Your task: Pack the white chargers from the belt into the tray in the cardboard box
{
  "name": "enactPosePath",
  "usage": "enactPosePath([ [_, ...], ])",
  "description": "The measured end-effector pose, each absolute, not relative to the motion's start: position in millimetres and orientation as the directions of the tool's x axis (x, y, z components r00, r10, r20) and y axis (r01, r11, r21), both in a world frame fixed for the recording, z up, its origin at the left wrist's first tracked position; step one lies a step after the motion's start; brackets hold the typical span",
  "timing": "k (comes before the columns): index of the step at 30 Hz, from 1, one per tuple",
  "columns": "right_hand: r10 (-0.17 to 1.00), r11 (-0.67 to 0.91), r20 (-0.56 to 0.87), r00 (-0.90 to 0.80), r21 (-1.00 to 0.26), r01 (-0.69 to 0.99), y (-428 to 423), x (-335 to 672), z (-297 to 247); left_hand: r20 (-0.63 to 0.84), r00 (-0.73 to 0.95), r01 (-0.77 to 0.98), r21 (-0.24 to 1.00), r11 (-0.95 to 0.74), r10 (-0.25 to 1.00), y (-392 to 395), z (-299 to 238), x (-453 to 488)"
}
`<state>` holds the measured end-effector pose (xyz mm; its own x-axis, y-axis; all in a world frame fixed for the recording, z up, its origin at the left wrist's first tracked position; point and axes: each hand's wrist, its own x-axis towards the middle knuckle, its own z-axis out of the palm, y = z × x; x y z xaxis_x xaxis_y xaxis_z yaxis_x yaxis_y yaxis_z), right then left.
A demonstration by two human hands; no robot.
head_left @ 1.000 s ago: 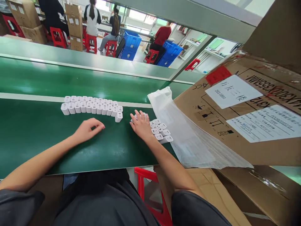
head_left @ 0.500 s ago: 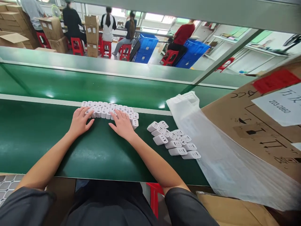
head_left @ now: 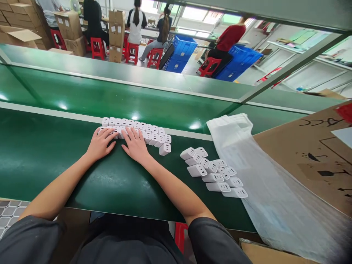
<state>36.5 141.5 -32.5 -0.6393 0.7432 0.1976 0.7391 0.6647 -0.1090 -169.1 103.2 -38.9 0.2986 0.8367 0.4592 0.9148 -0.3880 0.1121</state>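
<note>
White charger blocks with port slots on top stand in two close rows [head_left: 149,128] on the green work surface [head_left: 115,183]. My left hand [head_left: 101,143] rests with fingers spread on the near row's left end. Beside it, my right hand [head_left: 136,146] lies with its outstretched fingers over the middle of that row, hiding some blocks. Neither hand is closed round a block. One charger block [head_left: 165,149] stands in front of the rows' right end. Farther right, several more charger blocks [head_left: 213,177] form a loose, tilted cluster.
A translucent plastic bag [head_left: 236,146] spills from a large cardboard box [head_left: 302,154] at the right. A pale strip [head_left: 55,112] runs behind the rows. Beyond the bench, several people sit near blue crates [head_left: 180,51] and stacked cartons [head_left: 117,35].
My right hand has slid left along the near row, closer to my left hand, uncovering blocks at the right end. The camera view has shifted slightly.
</note>
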Motion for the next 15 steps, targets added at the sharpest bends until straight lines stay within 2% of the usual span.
enactPosePath([
  [5,0.729,0.683,0.212,-0.651,-0.156,0.714,134.8,57.2,-18.2,0.469,0.318,0.909,0.095,-0.406,0.824,102.6,-37.1,-171.9],
  [9,0.836,0.544,0.240,-0.494,-0.236,0.805,137.7,118.4,-7.4,0.453,0.319,0.909,0.100,-0.404,0.832,102.8,-37.8,-173.1],
  [12,0.906,0.423,0.126,-0.404,-0.312,0.851,142.9,170.1,-11.9,0.448,0.315,0.911,0.104,-0.399,0.837,102.2,-37.7,-173.1],
  [15,0.912,0.393,0.039,-0.408,-0.370,0.842,136.2,201.7,-25.4,0.450,0.310,0.912,0.107,-0.396,0.837,102.0,-36.7,-174.7],
])
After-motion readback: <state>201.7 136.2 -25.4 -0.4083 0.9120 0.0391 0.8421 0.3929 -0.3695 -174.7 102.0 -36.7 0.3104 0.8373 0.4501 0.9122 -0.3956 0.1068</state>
